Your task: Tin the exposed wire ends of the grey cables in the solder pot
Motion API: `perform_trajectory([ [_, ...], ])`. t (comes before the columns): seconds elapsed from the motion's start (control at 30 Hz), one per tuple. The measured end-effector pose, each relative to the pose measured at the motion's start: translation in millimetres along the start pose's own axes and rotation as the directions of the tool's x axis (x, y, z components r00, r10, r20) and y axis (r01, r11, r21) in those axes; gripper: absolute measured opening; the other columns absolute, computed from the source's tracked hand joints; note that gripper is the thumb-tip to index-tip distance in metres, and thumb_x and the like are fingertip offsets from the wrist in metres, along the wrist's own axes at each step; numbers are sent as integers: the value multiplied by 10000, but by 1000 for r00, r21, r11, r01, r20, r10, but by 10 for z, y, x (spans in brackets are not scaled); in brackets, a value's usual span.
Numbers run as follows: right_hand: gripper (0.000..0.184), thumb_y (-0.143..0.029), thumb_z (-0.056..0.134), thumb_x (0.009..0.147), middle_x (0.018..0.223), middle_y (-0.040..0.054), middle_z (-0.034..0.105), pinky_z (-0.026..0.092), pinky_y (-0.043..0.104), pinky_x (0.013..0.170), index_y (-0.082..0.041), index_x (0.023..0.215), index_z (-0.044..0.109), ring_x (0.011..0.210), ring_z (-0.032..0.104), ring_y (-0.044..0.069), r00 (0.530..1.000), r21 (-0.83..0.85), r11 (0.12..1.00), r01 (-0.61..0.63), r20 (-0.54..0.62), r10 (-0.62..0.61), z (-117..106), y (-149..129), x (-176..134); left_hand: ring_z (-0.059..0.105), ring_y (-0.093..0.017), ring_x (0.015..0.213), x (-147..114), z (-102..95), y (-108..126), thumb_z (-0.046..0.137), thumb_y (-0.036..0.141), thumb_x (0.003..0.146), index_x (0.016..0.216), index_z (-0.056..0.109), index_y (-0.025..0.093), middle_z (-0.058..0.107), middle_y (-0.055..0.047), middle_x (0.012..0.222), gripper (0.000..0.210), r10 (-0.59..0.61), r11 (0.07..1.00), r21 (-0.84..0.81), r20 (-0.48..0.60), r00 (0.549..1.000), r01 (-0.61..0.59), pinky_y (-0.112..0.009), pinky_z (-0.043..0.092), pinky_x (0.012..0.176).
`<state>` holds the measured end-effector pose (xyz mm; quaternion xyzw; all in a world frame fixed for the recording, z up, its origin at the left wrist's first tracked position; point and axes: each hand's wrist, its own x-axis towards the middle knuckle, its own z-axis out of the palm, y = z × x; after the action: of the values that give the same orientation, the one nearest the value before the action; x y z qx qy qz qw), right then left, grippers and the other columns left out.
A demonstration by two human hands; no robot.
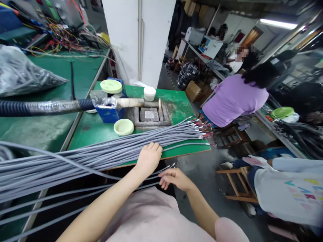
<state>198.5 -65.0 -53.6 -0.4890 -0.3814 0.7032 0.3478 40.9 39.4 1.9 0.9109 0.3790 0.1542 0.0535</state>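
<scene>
A thick bundle of grey cables (121, 143) runs across the green bench, their stripped ends with thin coloured wires (205, 129) at the bench's right end. My left hand (150, 156) rests at the front of this bundle with its fingers curled over a grey cable (186, 144), which comes out to the right of the hand. Below the bench edge, my right hand (175, 178) hovers with loosely bent fingers apart and nothing visible in them. Close by it, a few more grey cables (148, 185) cross above my lap, their tips near the fingers.
Behind the bundle sit a solder pot (151, 116), a pale green dish (123, 127), a white tub (149, 93) and a blue box (108, 113) with a hose (50, 108). To the right are a person in purple (233, 97), another person's white shirt (290, 191) and a wooden stool (237, 183).
</scene>
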Motion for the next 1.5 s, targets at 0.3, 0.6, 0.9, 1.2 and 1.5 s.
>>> perform_trajectory([
  [0.3,430,-519,630,773,765,78,719,519,256,465,-134,964,623,542,665,156,974,220,960,175,-178,-137,-21,-372,215,578,-201,800,-18,36,41,488,142,855,814,630,156,619,-58,797,149,16,985,-168,-64,998,-27,-308,446,703],
  [0.6,353,-454,481,887,500,-37,578,352,188,380,-164,1029,620,390,456,82,446,-292,734,614,-638,-627,-246,-918,-157,548,-136,702,-301,-151,129,552,190,823,822,658,178,595,-20,741,106,7,762,-648,-18,1000,-17,-250,440,645],
  [0.9,267,-304,456,913,503,-39,538,391,209,496,-166,1035,650,441,504,89,882,-781,549,299,7,-471,357,-682,-108,480,-73,553,-335,-277,-104,714,403,696,824,704,147,630,-19,698,286,-535,-133,-987,150,832,92,-210,402,537],
  [1.2,248,-310,527,870,683,-7,632,443,219,608,-177,1059,620,593,572,109,889,-750,533,392,159,-431,370,-658,-34,448,-58,502,-355,-255,-52,763,391,643,573,565,136,535,30,536,331,-588,-199,-978,176,790,70,-196,359,512],
  [1.5,264,-369,461,923,385,-92,381,276,202,384,-182,758,548,337,317,63,884,-258,875,409,-127,-451,481,-543,229,496,-70,501,-254,-206,102,791,393,605,609,578,131,558,25,530,337,-501,-271,-958,223,836,93,-212,411,528],
])
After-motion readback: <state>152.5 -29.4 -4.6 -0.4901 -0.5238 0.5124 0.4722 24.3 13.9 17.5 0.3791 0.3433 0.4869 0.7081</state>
